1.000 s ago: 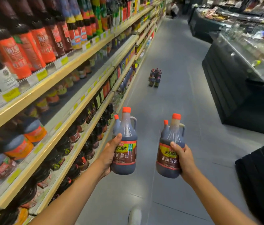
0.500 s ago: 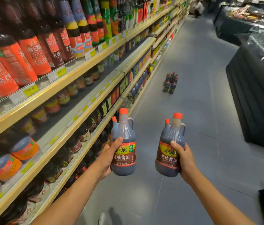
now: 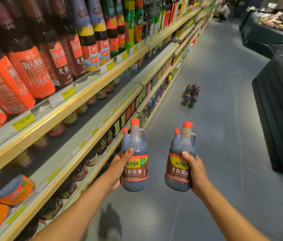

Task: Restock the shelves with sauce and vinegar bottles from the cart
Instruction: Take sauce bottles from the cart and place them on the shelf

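Head view: left hand (image 3: 118,168) and right hand (image 3: 196,173) still hold bottles (image 3: 134,164) upright over the aisle, fingers (image 3: 128,153) wrapped round them. Shelves (image 3: 88,87) loom closer, floor bottles (image 3: 190,95) nearer: walking on, nothing shelved yet.

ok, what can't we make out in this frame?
All head view.
Left rear bottle: body hidden behind left front bottle, in the left hand.
Right rear bottle: same, behind right front bottle, in the right hand.
Floor bottles: too small to count.
Bottom shelf bottles: blurred, shadowed.
Cart: out of frame.
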A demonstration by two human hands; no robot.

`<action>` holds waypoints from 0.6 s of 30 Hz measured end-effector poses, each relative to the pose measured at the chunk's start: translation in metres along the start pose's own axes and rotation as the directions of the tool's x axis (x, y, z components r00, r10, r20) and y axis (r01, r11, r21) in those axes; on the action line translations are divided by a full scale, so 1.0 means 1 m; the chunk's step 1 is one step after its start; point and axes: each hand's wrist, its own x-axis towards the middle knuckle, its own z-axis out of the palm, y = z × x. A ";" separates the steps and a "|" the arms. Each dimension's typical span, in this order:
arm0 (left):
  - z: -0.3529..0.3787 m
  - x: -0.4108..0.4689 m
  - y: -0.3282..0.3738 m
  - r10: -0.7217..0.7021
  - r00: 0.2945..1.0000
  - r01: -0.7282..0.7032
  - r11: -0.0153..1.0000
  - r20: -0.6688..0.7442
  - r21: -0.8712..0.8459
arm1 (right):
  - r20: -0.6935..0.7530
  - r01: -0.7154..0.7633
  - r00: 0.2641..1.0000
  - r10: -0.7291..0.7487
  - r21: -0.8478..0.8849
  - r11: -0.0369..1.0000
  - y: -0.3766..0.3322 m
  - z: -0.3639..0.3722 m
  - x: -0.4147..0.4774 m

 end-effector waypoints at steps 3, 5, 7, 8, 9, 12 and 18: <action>-0.014 0.019 0.017 0.002 1.000 -0.002 1.000 -0.015 0.008 | 0.014 -0.007 1.000 0.007 -0.010 1.000 -0.003 0.022 0.026; -0.024 0.028 0.027 0.013 1.000 -0.012 1.000 -0.018 0.028 | 0.026 -0.016 1.000 0.017 -0.025 1.000 -0.004 0.036 0.043; -0.034 0.033 0.035 0.013 1.000 -0.012 1.000 -0.028 0.023 | 0.062 -0.024 0.998 0.026 -0.034 0.999 -0.005 0.050 0.057; -0.040 0.035 0.038 0.012 0.999 -0.011 1.000 -0.040 0.027 | 0.081 -0.027 0.996 0.030 -0.036 0.999 -0.006 0.058 0.065; -0.046 0.036 0.042 0.010 0.998 -0.008 0.999 -0.056 0.031 | 0.098 -0.029 0.995 0.033 -0.036 0.999 -0.007 0.066 0.072; -0.064 0.040 0.049 0.042 0.993 -0.039 0.999 -0.111 0.030 | 0.171 -0.039 0.984 0.047 -0.048 0.998 -0.008 0.090 0.094; -0.089 0.036 0.057 0.072 0.964 -0.079 0.997 -0.256 -0.016 | 0.361 -0.074 0.925 0.114 -0.122 0.990 -0.005 0.140 0.138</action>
